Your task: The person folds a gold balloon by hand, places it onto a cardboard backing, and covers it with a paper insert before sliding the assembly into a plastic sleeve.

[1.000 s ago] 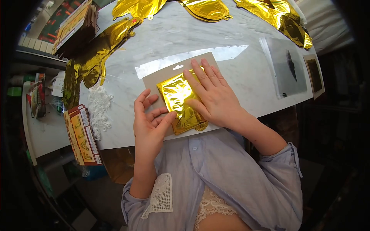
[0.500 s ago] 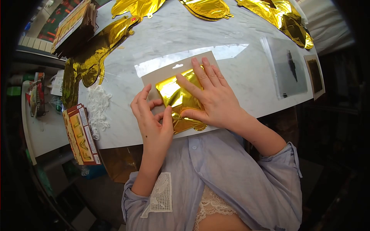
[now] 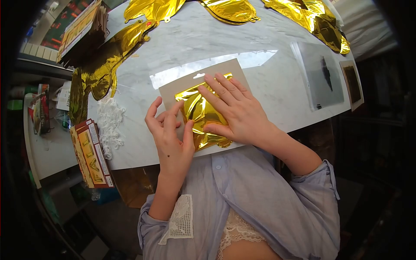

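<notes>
A grey-beige card (image 3: 171, 90) with a hang hole at its top lies on the marbled table in front of me. On it rests a folded gold foil balloon (image 3: 201, 110), creased and shiny, its lower end reaching the table's near edge. My right hand (image 3: 238, 112) is spread flat across the foil's right side, pressing on it. At the foil's left edge is my left hand (image 3: 173, 136), its fingers apart and loosely bent, with the index fingertip at the upper left of the foil and the thumb by its lower left side.
Gold foil balloons (image 3: 156, 9) lie along the back, and more foil (image 3: 93, 80) at left. Printed cards (image 3: 82, 37) are stacked there. White strings (image 3: 111, 125) sit beside "FALL" cards (image 3: 92, 154) on the left edge. Clear plastic bags (image 3: 314, 82) and another card (image 3: 355, 89) lie at right.
My left fingers have lifted and straightened a little, with the index finger higher on the foil's edge. My right fingers have slid slightly down and left, off the card's top.
</notes>
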A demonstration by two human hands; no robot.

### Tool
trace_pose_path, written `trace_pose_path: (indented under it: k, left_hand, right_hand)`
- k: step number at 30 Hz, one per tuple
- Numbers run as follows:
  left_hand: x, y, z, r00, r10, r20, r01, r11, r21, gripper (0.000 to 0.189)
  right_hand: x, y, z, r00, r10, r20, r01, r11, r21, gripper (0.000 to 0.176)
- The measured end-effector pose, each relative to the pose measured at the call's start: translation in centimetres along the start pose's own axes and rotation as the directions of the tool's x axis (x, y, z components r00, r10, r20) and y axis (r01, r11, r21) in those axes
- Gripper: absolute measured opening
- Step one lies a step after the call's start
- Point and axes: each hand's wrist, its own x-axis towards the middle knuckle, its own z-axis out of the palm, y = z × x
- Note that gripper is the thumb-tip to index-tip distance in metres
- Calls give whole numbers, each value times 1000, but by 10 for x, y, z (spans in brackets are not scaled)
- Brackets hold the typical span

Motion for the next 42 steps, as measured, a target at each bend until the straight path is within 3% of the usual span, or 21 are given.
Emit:
trace_pose_path:
  k: [5,7,9,11,14,20,36,42]
  left_hand:
    - [-4,0,-10,998,63,14,-64,992,110,44]
    - [-6,1,-13,981,-185,62,192,972,-136,44]
    - [-4,7,-11,982,-180,64,188,969,-160,46]
    - [-1,12,-8,956,-276,96,292,913,-287,59]
    - [4,13,-6,947,-295,125,320,874,-365,73]
    - [16,2,-14,895,-383,229,446,761,-471,76]
    - [24,15,-8,891,-344,297,449,764,-462,85]
    - [23,12,-1,927,-326,187,375,838,-396,88]
  right_hand:
    - [-1,-1,0,1000,10,7,-10,1000,-7,92]
    - [-1,0,0,1000,7,9,-7,1000,-14,92]
    - [-1,0,0,1000,7,17,-6,1000,-21,92]
    - [-1,0,0,1000,6,22,-6,1000,-22,92]
    - [0,0,-1,1000,10,27,-10,1000,-15,91]
    - [0,-1,-1,999,14,33,-14,1000,-2,90]
    - [0,0,-1,1000,19,21,-19,1000,7,87]
    - [0,0,-1,1000,19,25,-20,1000,12,86]
